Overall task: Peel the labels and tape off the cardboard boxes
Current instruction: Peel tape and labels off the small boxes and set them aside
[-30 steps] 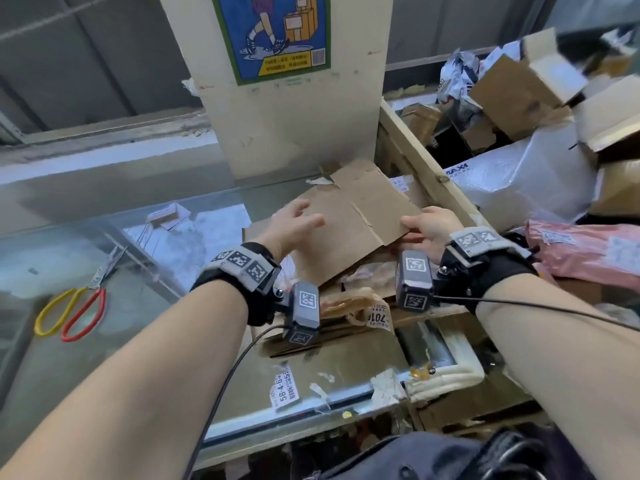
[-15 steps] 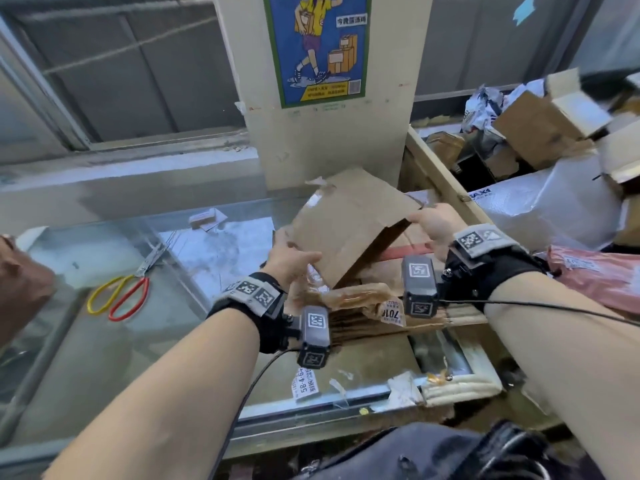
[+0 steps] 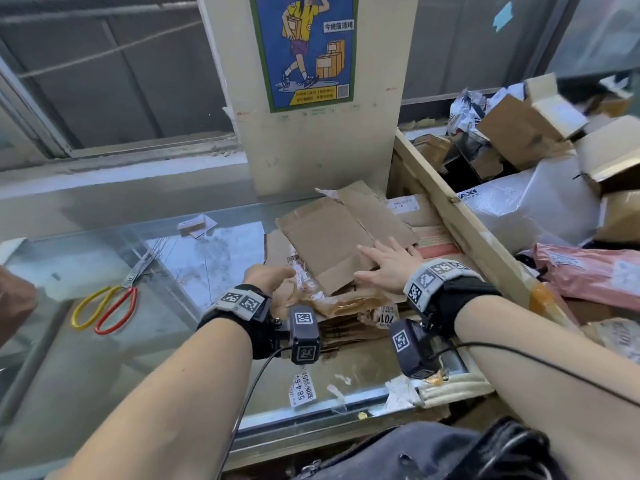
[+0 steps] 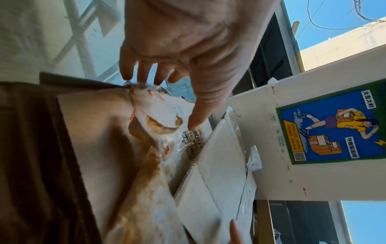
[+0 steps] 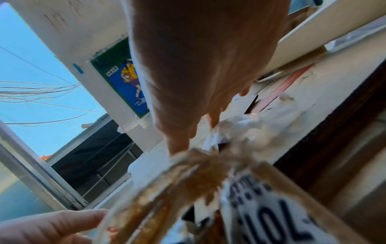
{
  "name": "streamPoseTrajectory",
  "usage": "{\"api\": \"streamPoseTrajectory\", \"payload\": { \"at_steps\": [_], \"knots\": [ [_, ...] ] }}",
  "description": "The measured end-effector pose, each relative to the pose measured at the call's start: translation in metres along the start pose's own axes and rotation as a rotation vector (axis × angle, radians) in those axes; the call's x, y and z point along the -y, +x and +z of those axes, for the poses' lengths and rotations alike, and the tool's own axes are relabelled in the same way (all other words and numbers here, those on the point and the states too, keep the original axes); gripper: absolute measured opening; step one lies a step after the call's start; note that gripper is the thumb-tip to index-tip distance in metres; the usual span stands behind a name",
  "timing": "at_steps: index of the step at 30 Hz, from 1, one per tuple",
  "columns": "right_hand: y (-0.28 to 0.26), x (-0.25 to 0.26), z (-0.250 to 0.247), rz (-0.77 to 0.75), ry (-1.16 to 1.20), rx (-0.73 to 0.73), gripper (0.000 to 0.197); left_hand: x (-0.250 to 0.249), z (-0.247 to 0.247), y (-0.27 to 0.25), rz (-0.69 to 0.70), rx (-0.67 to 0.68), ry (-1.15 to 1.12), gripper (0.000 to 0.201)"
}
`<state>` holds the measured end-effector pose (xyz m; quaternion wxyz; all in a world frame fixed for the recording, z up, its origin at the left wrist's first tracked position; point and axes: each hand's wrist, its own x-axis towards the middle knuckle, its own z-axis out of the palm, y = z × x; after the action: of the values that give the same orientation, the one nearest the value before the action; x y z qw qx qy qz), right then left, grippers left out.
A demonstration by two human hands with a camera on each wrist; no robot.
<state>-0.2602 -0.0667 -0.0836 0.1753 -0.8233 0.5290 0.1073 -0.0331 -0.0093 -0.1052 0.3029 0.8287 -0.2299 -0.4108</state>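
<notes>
A flattened box [image 3: 341, 237] is laid on top of the stack [image 3: 349, 320] of flattened cardboard, just in front of the pillar [image 3: 322, 143]. It is pressed flat by the right hand [image 3: 388, 263], whose fingers are spread and grasp nothing. The left hand [image 3: 268, 277] is held at the stack's left edge, fingers loosely bent over crumpled clear tape [image 4: 188, 143]; whether the tape is pinched cannot be told. The step in hand is judged to be the setting down of a stripped box. Next, the loose tape on the stack would need to be pinched and pulled away while the cardboard is held down.
</notes>
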Motion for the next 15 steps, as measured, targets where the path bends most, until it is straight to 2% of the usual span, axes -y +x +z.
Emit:
{"api": "streamPoseTrajectory", "payload": {
  "at_steps": [4,9,12,13,15],
  "knots": [
    [0.001,0.002,0.001,0.012,0.015,0.077,0.078,0.002,-0.002,0.004,-0.043,0.037,-0.080,0.055],
    [-0.003,0.008,-0.002,0.023,0.045,0.192,0.087,0.014,-0.005,0.020,-0.166,0.178,-0.265,0.080],
    [-0.005,0.005,-0.006,0.025,0.080,0.212,0.088,0.019,-0.013,0.019,-0.228,0.227,-0.394,0.073],
    [-0.005,0.004,-0.009,0.024,0.106,0.218,0.087,0.019,-0.016,0.017,-0.213,0.270,-0.405,0.066],
    [-0.007,0.001,-0.015,0.014,0.149,0.233,0.085,0.019,-0.017,0.014,-0.181,0.341,-0.396,0.039]
  ]
}}
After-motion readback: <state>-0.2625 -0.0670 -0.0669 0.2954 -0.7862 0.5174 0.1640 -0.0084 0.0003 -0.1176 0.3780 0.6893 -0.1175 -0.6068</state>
